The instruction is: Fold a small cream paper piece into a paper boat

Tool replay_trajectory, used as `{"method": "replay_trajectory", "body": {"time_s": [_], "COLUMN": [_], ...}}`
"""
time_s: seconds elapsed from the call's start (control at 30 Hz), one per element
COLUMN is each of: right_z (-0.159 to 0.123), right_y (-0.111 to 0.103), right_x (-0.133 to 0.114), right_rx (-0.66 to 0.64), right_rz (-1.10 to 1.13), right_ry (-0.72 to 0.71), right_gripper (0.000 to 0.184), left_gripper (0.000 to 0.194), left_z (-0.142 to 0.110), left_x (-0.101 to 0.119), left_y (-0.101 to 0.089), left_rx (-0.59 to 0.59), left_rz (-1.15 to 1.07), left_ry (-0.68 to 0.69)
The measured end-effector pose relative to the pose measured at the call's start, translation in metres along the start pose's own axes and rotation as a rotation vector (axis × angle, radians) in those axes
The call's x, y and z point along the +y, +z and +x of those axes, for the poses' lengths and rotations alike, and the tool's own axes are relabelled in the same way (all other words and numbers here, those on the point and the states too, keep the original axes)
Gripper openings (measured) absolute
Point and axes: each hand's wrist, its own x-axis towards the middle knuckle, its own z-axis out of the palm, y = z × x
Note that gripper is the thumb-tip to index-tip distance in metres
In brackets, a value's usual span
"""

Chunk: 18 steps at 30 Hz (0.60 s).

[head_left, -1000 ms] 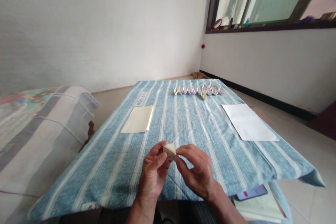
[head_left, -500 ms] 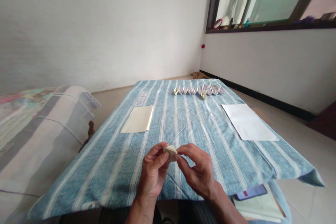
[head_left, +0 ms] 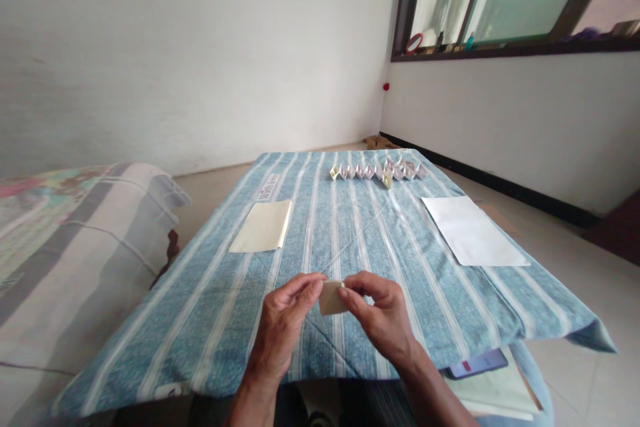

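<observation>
Head view: folded cream paper piece (head_left: pixel 331 298) held just above the blue striped cloth (head_left: pixel 210 307), near its front edge; fingers hide its top corner, fold shape hard to make out. Left hand (head_left: pixel 280 323) and right hand (head_left: pixel 383 317) pinch it narrowly from either side. Beyond: cream paper sheet (head_left: pixel 261 227), white paper sheet (head_left: pixel 473 231), row of small folded paper pieces (head_left: pixel 375 171), too small to read. Phone (head_left: pixel 477 364) partly hidden under the cloth.

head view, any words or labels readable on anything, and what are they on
"With Love": white label on the blue striped cloth, read sideways.
White tag at the cloth's near edge: too small to read.
Dark phone with a red mark: nothing readable.
</observation>
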Motion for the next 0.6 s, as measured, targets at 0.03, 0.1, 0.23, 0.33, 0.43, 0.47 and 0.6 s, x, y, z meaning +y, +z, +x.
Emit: {"method": "replay_trajectory", "body": {"time_s": [0.03,0.1,0.23,0.33,0.43,0.47,0.6], "right_z": [0.0001,0.0001,0.0000,0.0000,0.0001,0.0002,0.0008], "right_y": [0.0004,0.0012,0.0018,0.0011,0.0005,0.0005,0.0010], "right_x": [0.0010,0.0028,0.0036,0.0023,0.0022,0.0027,0.0060], "right_rx": [-0.003,-0.005,-0.015,-0.022,-0.021,-0.024,-0.041], "right_rz": [0.028,0.075,0.135,0.148,0.167,0.182,0.272], "right_ry": [0.035,0.089,0.145,0.158,0.189,0.204,0.259], "right_gripper": [0.015,0.014,0.014,0.014,0.014,0.014,0.015], "left_gripper": [0.021,0.020,0.021,0.022,0.024,0.024,0.022], "left_z": [-0.0002,-0.0009,-0.0030,-0.0040,-0.0043,-0.0044,-0.0048], "left_x": [0.0032,0.0082,0.0102,0.0096,0.0100,0.0104,0.0131], "left_y": [-0.0006,-0.0011,-0.0006,0.0003,0.0003,0.0000,-0.0021], "left_rx": [-0.013,-0.034,-0.115,-0.160,-0.186,-0.194,-0.226], "left_rz": [0.037,0.081,0.136,0.166,0.187,0.195,0.241], "left_ry": [0.035,0.087,0.089,0.075,0.070,0.073,0.114]}}
